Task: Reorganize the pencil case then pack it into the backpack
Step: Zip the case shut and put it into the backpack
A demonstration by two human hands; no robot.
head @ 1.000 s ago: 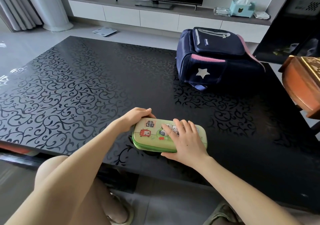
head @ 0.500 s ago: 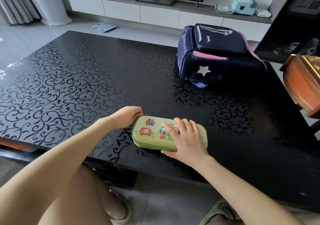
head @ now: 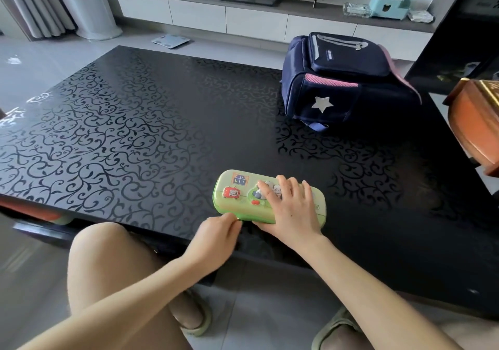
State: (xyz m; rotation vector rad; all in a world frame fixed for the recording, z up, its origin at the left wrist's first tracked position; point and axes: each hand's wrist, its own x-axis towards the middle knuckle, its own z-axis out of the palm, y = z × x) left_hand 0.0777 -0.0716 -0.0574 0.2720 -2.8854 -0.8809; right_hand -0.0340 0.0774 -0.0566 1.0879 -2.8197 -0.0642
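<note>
A green pencil case (head: 237,195) with cartoon pictures lies closed near the front edge of the black patterned table (head: 121,139). My right hand (head: 293,209) presses flat on its lid with spread fingers. My left hand (head: 218,236) is at the case's front edge, thumb and fingers pinching something small at the seam, apparently the zipper pull. A navy backpack (head: 340,85) with pink trim and a silver star lies at the table's far right, its zippers shut.
An orange-brown wooden piece of furniture (head: 475,128) juts in at the right edge. Beyond the table stand a low TV cabinet (head: 243,15), a tissue box (head: 388,5) and a floor scale (head: 170,40). My knees and slippers are below the table's front edge.
My left hand has moved from the case's far left end round to its front edge. My right hand stays on the lid. The camera has shifted left.
</note>
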